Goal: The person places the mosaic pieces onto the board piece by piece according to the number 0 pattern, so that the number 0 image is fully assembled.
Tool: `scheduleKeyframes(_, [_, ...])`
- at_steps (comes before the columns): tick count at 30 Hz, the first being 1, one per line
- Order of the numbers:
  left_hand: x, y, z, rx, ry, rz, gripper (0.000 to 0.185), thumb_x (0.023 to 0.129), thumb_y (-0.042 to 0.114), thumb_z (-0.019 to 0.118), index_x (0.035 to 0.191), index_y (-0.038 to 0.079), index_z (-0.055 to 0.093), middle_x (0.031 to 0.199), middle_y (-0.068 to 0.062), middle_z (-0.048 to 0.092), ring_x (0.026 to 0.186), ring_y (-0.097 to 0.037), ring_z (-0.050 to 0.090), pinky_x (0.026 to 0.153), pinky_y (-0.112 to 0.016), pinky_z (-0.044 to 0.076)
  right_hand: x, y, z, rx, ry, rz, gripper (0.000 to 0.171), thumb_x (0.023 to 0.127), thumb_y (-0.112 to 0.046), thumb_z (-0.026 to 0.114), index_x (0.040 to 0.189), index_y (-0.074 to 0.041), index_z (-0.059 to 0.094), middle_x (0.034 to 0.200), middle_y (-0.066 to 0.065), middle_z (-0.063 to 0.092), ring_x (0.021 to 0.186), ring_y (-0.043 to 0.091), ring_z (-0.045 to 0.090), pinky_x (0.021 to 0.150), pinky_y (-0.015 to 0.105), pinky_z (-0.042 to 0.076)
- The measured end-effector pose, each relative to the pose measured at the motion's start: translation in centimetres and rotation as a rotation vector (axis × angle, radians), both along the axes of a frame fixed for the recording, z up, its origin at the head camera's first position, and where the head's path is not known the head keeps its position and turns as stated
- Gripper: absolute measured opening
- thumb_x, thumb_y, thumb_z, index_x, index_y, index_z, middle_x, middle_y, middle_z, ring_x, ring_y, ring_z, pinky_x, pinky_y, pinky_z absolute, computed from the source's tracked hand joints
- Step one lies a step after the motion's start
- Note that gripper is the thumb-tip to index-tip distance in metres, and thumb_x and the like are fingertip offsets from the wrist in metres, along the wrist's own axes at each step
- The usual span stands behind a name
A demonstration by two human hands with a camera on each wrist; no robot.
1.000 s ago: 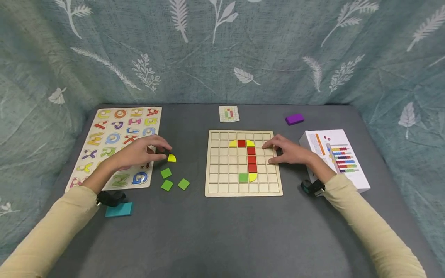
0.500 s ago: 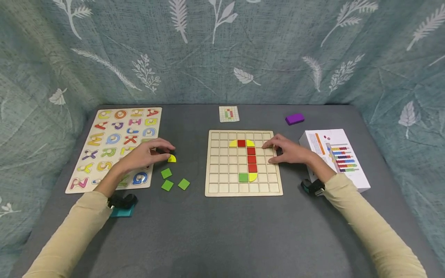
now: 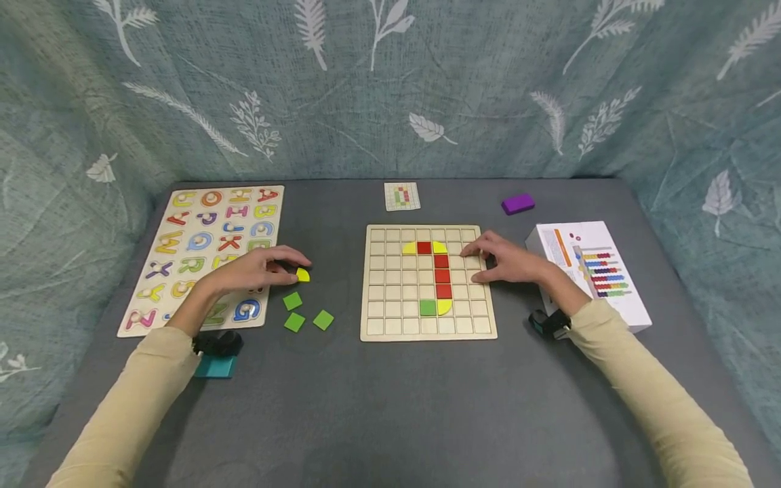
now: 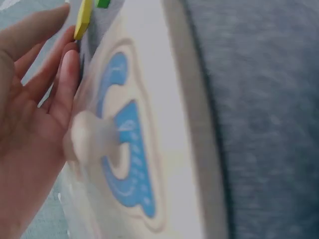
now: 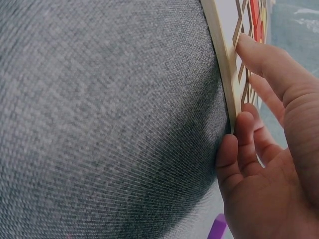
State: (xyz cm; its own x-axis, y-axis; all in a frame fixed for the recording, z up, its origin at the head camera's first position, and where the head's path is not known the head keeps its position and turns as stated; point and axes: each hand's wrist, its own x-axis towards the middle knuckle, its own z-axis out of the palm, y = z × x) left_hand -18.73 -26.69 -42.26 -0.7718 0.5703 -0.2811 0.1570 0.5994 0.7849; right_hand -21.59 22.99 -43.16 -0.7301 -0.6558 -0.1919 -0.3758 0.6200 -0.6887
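Note:
My left hand [image 3: 253, 270] reaches over the edge of the letter puzzle board [image 3: 128, 315], thumb and fingers apart. A loose yellow quarter-round tile [image 3: 304, 274] lies at its fingertips; in the left wrist view the yellow tile [image 4: 83, 19] appears close to touching a fingertip. Several green square tiles, including one green tile [image 3: 323, 320], lie nearby. My right hand [image 3: 509, 262] rests with spread fingers on the right edge of the wooden grid board [image 3: 393, 327]; its thumb [image 5: 256, 52] lies on the board face. Red tiles [image 3: 442, 276], yellow tiles and a green tile [image 3: 428, 308] sit in the grid.
Behind the grid board lies a small pattern card [image 3: 402, 197]. A purple block [image 3: 518, 204] and a white box [image 3: 622, 305] with an abacus picture stand at the right. A teal block [image 3: 215, 367] lies under the left wrist. A curtain [image 3: 342, 135] hangs behind the table.
My left hand has moved a little right, up to the loose yellow tile. The right hand stays on the grid board. The tiles look unmoved, while the head view has shifted slightly.

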Motion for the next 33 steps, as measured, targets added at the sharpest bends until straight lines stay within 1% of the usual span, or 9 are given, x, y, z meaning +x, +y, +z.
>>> scheduleKeyframes(4, [-0.44, -0.09, 0.17, 0.012, -0.068, -0.001, 0.037, 0.095, 0.021, 0.062, 0.131, 0.013, 0.060, 0.138, -0.010, 0.052, 0.095, -0.011, 0.055, 0.079, -0.022, 0.048, 0.04, 0.05, 0.18, 0.009, 0.005, 0.003, 0.048, 0.085, -0.016, 0.075, 0.129, -0.007, 0.057, 0.121, 0.015, 0.047, 0.101, 0.024, 0.047, 0.088, 0.040, 0.041])
scheduleKeyframes(6, [-0.60, -0.09, 0.25, 0.014, -0.076, -0.004, 0.038, 0.095, 0.020, 0.063, 0.132, 0.012, 0.059, 0.138, -0.010, 0.052, 0.094, -0.011, 0.055, 0.078, -0.022, 0.048, 0.05, 0.10, 0.27, 0.012, 0.002, -0.001, 0.048, 0.085, -0.016, 0.074, 0.129, -0.008, 0.057, 0.121, 0.014, 0.047, 0.101, 0.024, 0.047, 0.089, 0.040, 0.041])
scheduleKeyframes(9, [-0.74, -0.03, 0.25, 0.015, -0.058, -0.021, 0.038, 0.094, 0.018, 0.064, 0.131, 0.011, 0.060, 0.138, -0.011, 0.052, 0.097, -0.011, 0.056, 0.081, -0.021, 0.049, 0.06, 0.19, 0.33, 0.016, -0.004, -0.007, 0.047, 0.086, -0.016, 0.074, 0.130, -0.009, 0.057, 0.122, 0.014, 0.047, 0.102, 0.024, 0.047, 0.089, 0.040, 0.041])
scheduleKeyframes(12, [-0.79, 0.04, 0.16, 0.026, -0.035, -0.042, 0.038, 0.094, 0.015, 0.064, 0.131, 0.009, 0.060, 0.138, -0.014, 0.051, 0.094, -0.011, 0.055, 0.079, -0.022, 0.049, 0.06, 0.25, 0.29, 0.015, -0.003, -0.007, 0.047, 0.086, -0.016, 0.074, 0.130, -0.009, 0.057, 0.122, 0.014, 0.047, 0.101, 0.024, 0.047, 0.089, 0.040, 0.041])
scheduleKeyframes(15, [-0.70, 0.07, 0.05, 0.034, -0.036, -0.042, 0.038, 0.094, 0.014, 0.063, 0.131, 0.006, 0.059, 0.137, -0.016, 0.051, 0.089, -0.011, 0.055, 0.077, -0.022, 0.048, 0.10, 0.22, 0.22, 0.010, 0.005, -0.003, 0.048, 0.086, -0.016, 0.074, 0.130, -0.008, 0.057, 0.122, 0.015, 0.047, 0.101, 0.024, 0.047, 0.089, 0.041, 0.041])
scheduleKeyframes(18, [-0.51, 0.03, -0.08, 0.027, -0.044, -0.022, 0.037, 0.094, 0.014, 0.063, 0.131, 0.006, 0.060, 0.137, -0.016, 0.052, 0.086, -0.011, 0.055, 0.075, -0.022, 0.048, 0.15, 0.07, 0.18, 0.004, 0.012, 0.004, 0.048, 0.085, -0.016, 0.074, 0.129, -0.007, 0.057, 0.121, 0.016, 0.047, 0.101, 0.024, 0.048, 0.089, 0.041, 0.042])
scheduleKeyframes(22, [-0.29, 0.10, -0.17, 0.021, -0.045, -0.003, 0.037, 0.094, 0.016, 0.063, 0.130, 0.008, 0.060, 0.136, -0.015, 0.052, 0.085, -0.012, 0.055, 0.075, -0.023, 0.048, 0.19, -0.07, 0.18, 0.002, 0.003, -0.001, 0.048, 0.085, -0.016, 0.075, 0.129, -0.008, 0.058, 0.120, 0.015, 0.047, 0.101, 0.024, 0.048, 0.090, 0.041, 0.041])
scheduleKeyframes(29, [-0.21, 0.41, 0.20, -0.011, 0.004, -0.029, 0.036, 0.093, 0.014, 0.064, 0.129, 0.008, 0.062, 0.135, -0.015, 0.052, 0.085, -0.013, 0.054, 0.074, -0.023, 0.048, 0.02, 0.02, 0.23, 0.005, -0.003, -0.003, 0.047, 0.086, -0.017, 0.074, 0.129, -0.008, 0.058, 0.120, 0.015, 0.046, 0.101, 0.024, 0.047, 0.090, 0.041, 0.041])
scheduleKeyframes(33, [-0.29, 0.47, 0.33, -0.023, 0.014, -0.048, 0.037, 0.093, 0.014, 0.065, 0.129, 0.008, 0.062, 0.135, -0.015, 0.051, 0.088, -0.014, 0.053, 0.075, -0.023, 0.048, 0.01, 0.04, 0.15, -0.001, 0.006, 0.000, 0.048, 0.085, -0.016, 0.075, 0.129, -0.008, 0.058, 0.119, 0.015, 0.047, 0.100, 0.023, 0.047, 0.089, 0.040, 0.041])
